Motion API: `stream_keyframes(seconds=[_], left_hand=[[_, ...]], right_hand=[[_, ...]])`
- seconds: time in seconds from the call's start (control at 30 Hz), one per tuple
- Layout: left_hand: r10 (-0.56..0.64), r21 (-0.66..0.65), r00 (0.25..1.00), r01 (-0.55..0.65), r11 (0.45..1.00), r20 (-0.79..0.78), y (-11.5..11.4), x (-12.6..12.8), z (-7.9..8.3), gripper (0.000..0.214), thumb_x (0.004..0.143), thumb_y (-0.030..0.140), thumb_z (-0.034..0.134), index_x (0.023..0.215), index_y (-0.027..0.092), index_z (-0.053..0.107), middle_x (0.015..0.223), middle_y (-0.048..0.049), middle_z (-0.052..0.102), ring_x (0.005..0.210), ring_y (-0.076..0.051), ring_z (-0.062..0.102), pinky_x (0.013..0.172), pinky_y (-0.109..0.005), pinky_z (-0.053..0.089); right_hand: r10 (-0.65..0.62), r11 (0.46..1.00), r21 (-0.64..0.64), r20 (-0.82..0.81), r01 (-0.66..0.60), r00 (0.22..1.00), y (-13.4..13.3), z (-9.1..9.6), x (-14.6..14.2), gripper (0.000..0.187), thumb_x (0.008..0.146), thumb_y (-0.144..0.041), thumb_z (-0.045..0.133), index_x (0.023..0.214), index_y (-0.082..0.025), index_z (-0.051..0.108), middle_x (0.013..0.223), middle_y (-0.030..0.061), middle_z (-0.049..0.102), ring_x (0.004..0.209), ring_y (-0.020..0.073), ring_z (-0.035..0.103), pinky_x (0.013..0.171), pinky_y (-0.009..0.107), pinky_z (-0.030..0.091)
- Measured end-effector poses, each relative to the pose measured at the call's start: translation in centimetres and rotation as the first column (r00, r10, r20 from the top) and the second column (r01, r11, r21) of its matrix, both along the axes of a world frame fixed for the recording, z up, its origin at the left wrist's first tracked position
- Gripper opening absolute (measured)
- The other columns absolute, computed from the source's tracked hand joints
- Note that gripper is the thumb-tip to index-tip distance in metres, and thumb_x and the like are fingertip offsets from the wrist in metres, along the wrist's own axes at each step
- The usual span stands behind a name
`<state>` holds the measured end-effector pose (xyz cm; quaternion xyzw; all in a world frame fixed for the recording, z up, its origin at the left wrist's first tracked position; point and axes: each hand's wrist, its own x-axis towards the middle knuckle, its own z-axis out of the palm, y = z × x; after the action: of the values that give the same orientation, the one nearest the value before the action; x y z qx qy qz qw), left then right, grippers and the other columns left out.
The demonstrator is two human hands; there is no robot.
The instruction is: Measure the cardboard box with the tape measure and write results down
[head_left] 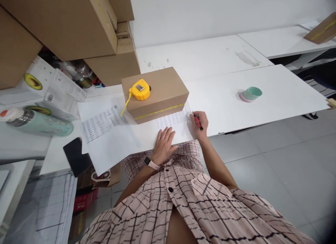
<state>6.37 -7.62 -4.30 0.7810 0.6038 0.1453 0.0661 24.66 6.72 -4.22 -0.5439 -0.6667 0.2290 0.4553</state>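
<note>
My left hand [164, 142] lies flat with fingers stretched out on the lower edge of a printed sheet [170, 121]. To its right, my right hand [200, 126] is closed around a red and black pen [197, 122], near the sheet's right edge. Part of the sheet is hidden under a brown cardboard box [160, 88] with yellow tape along its front side. On top of the box rests a yellow tape measure [141, 90], its short end of tape hanging over the left edge. More printed papers [105, 132] lie left of the box.
A mint green cup [252, 93] stands farther right on the white table [215, 79]. Large cardboard boxes [78, 23] are stacked at the back left. A mint bottle [42, 121] and a dark flat object [77, 155] lie at the left. Another carton [321, 29] is at far right.
</note>
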Motion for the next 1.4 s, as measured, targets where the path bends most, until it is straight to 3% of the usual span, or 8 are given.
stream_keyframes(seconds=[0.17,0.37,0.57,0.73,0.87,1.0,1.1,1.4], left_hand=[[0.078,0.206,0.951,-0.145,0.968,0.3,-0.1,-2.6,3.6,0.035,0.101,0.04,0.05,0.127,0.019,0.062,0.142,-0.0133,0.062,0.139,-0.024,0.052,0.118,-0.048,0.041],[0.285,0.503,0.854,-0.493,0.71,0.435,5.2,-8.5,11.6,0.043,0.093,0.038,0.062,0.131,0.02,0.055,0.146,-0.015,0.055,0.142,-0.031,0.045,0.12,-0.055,0.032],[0.403,0.295,0.812,-0.544,0.785,0.423,11.8,-11.1,13.5,0.084,0.075,0.034,0.08,0.146,0.017,0.039,0.149,-0.0217,0.049,0.141,-0.039,0.043,0.117,-0.058,0.034],[0.272,0.249,0.777,-0.478,0.842,0.568,11.2,-10.2,14.0,0.075,0.077,0.039,0.079,0.141,0.021,0.043,0.125,-0.0141,0.063,0.12,-0.032,0.062,0.105,-0.051,0.049],[0.074,0.097,0.678,-0.211,0.973,0.732,8.8,-8.4,14.9,0.07,0.088,0.048,0.069,0.146,0.024,0.038,0.101,-0.0074,0.067,0.086,-0.023,0.072,0.079,-0.04,0.061],[0.081,-0.021,0.627,-0.103,0.994,0.775,7.4,-7.8,15.5,0.074,0.087,0.053,0.069,0.146,0.023,0.038,0.098,-0.0073,0.068,0.086,-0.024,0.072,0.076,-0.039,0.061],[0.132,-0.096,0.595,-0.091,0.991,0.793,6.6,-8.5,15.7,0.078,0.084,0.054,0.07,0.147,0.021,0.039,0.099,-0.0076,0.068,0.086,-0.024,0.071,0.077,-0.039,0.06],[0.263,-0.105,0.36,-0.404,0.909,0.895,6.7,-19.0,17.5,0.061,0.08,0.043,0.074,0.131,0.021,0.051,0.1,-0.004,0.07,0.07,-0.015,0.068,0.06,-0.026,0.052]], right_hand=[[-0.014,1.0,0.029,0.437,0.002,0.9,2.6,-1.1,3.9,0.03,0.086,-0.013,0.046,0.109,-0.02,0.065,0.105,0.0141,0.055,0.102,0.0296,0.048,0.08,0.04,0.043],[-0.067,0.997,0.062,0.446,0.044,0.893,3.2,-2.1,3.6,0.045,0.089,-0.008,0.036,0.123,-0.018,0.063,0.107,0.0158,0.06,0.102,0.0292,0.05,0.086,0.043,0.044],[-0.171,0.977,0.175,0.284,0.125,0.943,2.5,-1.7,3.7,0.036,0.095,-0.023,0.039,0.122,-0.02,0.063,0.107,0.0141,0.065,0.099,0.0266,0.059,0.084,0.042,0.049],[-0.15,0.95,0.28,0.007,0.142,0.989,0.7,2.7,0.7,0.031,0.1,-0.035,0.04,0.105,-0.022,0.068,0.099,0.014,0.066,0.096,0.026,0.063,0.084,0.043,0.053],[0.24,0.97,0.073,-0.398,-0.23,0.886,-0.4,9.0,-4.1,0.034,0.098,-0.052,0.05,0.116,-0.028,0.066,0.11,0.0099,0.07,0.102,0.0237,0.065,0.088,0.043,0.054],[0.438,0.765,-0.078,-0.664,-0.639,0.606,-0.8,13.0,-7.2,0.051,0.092,-0.067,0.053,0.111,-0.024,0.072,0.105,0.0106,0.071,0.1,0.0233,0.065,0.088,0.041,0.055],[0.423,0.715,-0.141,-0.692,-0.685,0.585,-0.6,13.5,-7.7,0.048,0.086,-0.066,0.062,0.098,-0.021,0.073,0.095,0.0086,0.07,0.09,0.0199,0.064,0.083,0.037,0.055],[0.198,0.909,-0.087,-0.771,-0.408,0.605,11.4,14.7,-4.7,0.026,0.075,-0.035,0.081,0.086,-0.022,0.061,0.072,-0.0026,0.055,0.061,0.0102,0.049,0.058,0.027,0.044]])
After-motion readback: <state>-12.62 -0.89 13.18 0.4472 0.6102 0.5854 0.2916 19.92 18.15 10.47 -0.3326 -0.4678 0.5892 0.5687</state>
